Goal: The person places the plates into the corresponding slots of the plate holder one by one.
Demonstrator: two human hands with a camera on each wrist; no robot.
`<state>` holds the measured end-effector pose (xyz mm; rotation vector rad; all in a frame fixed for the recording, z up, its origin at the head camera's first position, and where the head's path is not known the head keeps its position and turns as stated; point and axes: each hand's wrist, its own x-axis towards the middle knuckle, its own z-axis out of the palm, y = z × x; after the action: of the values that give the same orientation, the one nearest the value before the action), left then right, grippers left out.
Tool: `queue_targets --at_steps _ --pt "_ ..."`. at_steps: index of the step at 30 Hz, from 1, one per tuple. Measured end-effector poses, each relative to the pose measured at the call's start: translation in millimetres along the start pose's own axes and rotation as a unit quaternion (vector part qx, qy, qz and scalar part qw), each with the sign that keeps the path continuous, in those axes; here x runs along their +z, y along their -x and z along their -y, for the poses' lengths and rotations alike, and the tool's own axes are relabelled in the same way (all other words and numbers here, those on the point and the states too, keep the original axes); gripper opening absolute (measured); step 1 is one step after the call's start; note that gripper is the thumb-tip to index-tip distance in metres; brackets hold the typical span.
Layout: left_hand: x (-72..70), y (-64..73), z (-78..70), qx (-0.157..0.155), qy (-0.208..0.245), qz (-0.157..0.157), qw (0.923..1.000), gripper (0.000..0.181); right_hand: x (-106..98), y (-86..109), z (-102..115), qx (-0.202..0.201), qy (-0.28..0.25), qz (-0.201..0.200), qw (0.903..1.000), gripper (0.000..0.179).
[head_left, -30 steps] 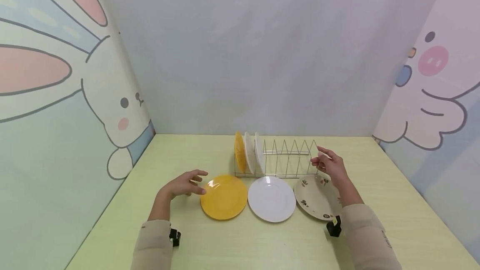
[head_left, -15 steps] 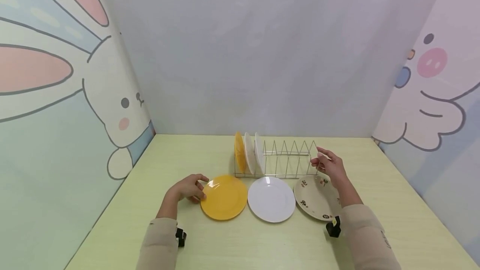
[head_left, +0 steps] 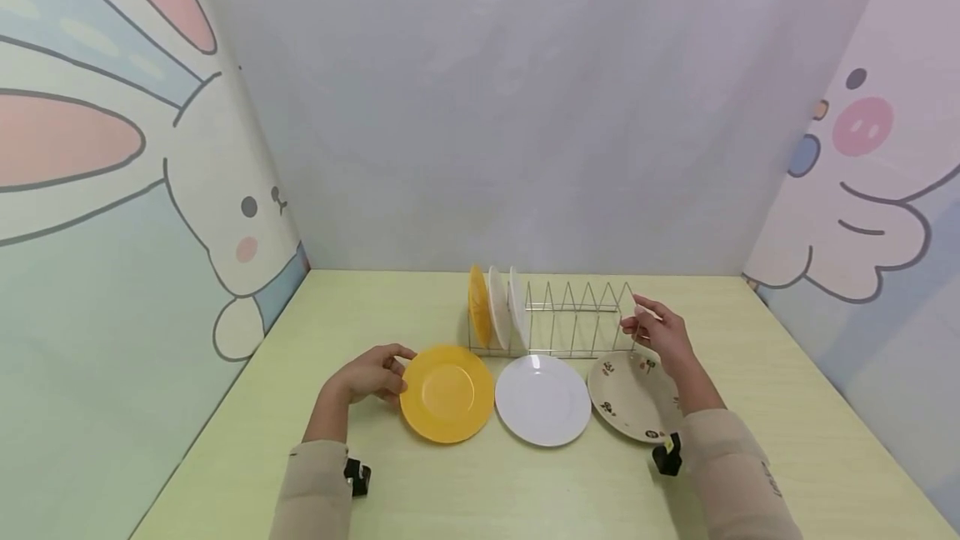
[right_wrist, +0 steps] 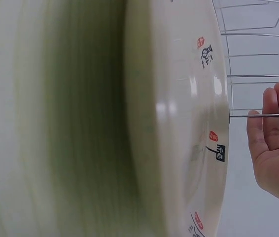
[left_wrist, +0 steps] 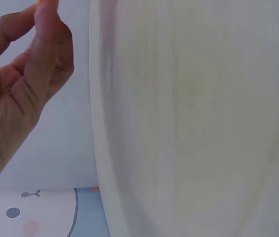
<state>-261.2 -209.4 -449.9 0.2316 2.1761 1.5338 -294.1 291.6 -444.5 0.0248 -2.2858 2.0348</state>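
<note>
A yellow plate stands at the left of a row of plates, and my left hand pinches its left edge between thumb and fingers. In the left wrist view only an orange sliver of it shows at the fingertips of my left hand. At the right end of a wire dish rack my right hand holds the end wire with thumb and fingers. The right wrist view has that wire crossing the fingers of my right hand. Just below it lies a patterned cream plate.
A white plate lies between the yellow and cream ones. Standing upright in the rack's left slots are another yellow plate and two white plates. A grey wall stands behind the pale table, with cartoon-printed walls on both sides.
My left hand has moved right onto the yellow plate's edge and taken hold of it. The plate has shifted and tilted slightly, and its shine is gone. My right hand stays on the rack.
</note>
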Motion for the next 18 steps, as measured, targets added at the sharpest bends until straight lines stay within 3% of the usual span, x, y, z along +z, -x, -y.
queue_targets --at_steps 5,14,18 --pt "-3.4 2.4 -0.8 0.020 0.046 0.005 0.9987 0.046 -0.4 2.1 2.5 -0.002 0.010 0.002 0.9999 0.052" --pt "-8.8 15.4 -9.7 0.068 0.086 -0.039 0.9932 0.040 0.7 -0.5 -0.9 0.003 -0.001 0.001 1.0000 0.053" --pt "-8.7 16.6 -10.6 0.073 0.094 -0.057 0.9913 0.043 -0.4 -0.1 -2.3 0.004 0.002 -0.004 1.0000 0.053"
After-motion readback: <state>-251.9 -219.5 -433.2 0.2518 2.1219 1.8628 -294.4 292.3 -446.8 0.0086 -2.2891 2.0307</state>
